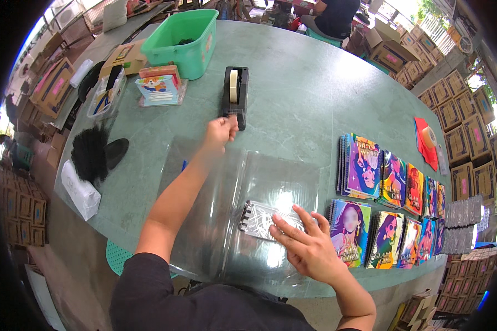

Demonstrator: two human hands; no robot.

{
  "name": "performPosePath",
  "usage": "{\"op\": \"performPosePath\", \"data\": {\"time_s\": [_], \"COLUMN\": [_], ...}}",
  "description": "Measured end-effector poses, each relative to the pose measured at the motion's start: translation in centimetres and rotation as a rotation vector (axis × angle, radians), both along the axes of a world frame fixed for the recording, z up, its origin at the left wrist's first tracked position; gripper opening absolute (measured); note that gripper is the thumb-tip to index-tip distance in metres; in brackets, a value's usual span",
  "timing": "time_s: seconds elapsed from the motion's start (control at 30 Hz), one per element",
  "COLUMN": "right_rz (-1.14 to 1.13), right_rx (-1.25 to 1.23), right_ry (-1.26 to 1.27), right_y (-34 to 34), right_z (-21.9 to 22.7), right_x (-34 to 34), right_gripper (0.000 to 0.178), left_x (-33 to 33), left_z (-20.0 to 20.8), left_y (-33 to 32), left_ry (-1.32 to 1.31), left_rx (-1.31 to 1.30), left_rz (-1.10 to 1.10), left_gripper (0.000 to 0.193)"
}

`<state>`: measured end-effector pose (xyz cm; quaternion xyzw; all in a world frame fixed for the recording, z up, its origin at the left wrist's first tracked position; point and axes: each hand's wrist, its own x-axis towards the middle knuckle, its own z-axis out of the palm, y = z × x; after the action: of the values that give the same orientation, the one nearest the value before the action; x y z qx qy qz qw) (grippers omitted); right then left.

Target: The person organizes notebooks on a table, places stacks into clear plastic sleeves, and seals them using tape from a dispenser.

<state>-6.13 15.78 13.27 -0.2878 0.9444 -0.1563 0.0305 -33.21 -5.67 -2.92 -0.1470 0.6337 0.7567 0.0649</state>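
Note:
My left hand [222, 131] reaches to the near end of a black tape dispenser [245, 74] that carries a roll of clear tape [233, 87]. Its fingers are pinched together there; any strip between them is too small to make out. A small spiral-bound notebook [258, 219] in shiny clear wrap lies on a large clear plastic sheet [204, 220]. Over the notebook's right end, my right hand [309, 245] rests with fingers spread, pressing lightly or just touching; its palm hides part of it.
Stacks of colourful spiral notebooks [364, 165] stand to the right, beside clear-wrapped packs [461, 212]. A tape roll lies on red sheets [423, 146]. At the far left are a green tub [204, 52], small boxes [159, 88], a black brush [91, 154] and a white packet [78, 190]. Someone sits beyond the table.

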Motion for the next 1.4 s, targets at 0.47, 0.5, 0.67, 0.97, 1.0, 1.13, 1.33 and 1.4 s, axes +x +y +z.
{"op": "performPosePath", "data": {"time_s": [0.47,0.5,0.67,0.97,1.0,1.13,1.33,1.4], "right_rz": [0.092,0.095,0.059,-0.900,-0.888,-0.561,0.129,-0.017], "right_rx": [-0.088,-0.092,-0.137,-1.511,-1.889,-1.902,-2.498,-2.337], "right_ry": [0.135,0.137,0.171,-0.964,-1.354,-1.504,-0.994,-0.582], "right_y": [0.5,0.5,-0.8,3.7,4.2,2.3,17.7,27.9], "right_z": [-1.3,-1.4,-1.3,-11.7,-18.6,-16.9,-15.1,-14.2], "right_x": [-0.2,-0.1,1.9,13.5,15.3,15.4,18.5,20.3], "right_gripper": [0.057,0.057,0.054,0.036,0.044,0.065,0.060,0.058], "left_x": [30.6,31.0,31.1,34.9,35.7,40.0,44.3,44.1], "left_z": [8.0,7.9,4.8,1.3,3.8,8.9,11.5,11.4], "left_y": [2.4,3.6,4.5,-1.7,-0.3,4.1,16.9,23.9], "left_ry": [0.247,0.265,0.424,-0.278,-0.166,0.388,0.577,0.952], "left_rx": [-0.016,-0.119,-0.501,0.827,0.723,-0.010,0.249,-0.047], "left_rz": [-0.130,-0.139,-0.029,-0.099,-0.246,-0.415,-0.881,-1.000], "left_gripper": [0.029,0.028,0.026,0.067,0.069,0.093,0.087,0.073]}}
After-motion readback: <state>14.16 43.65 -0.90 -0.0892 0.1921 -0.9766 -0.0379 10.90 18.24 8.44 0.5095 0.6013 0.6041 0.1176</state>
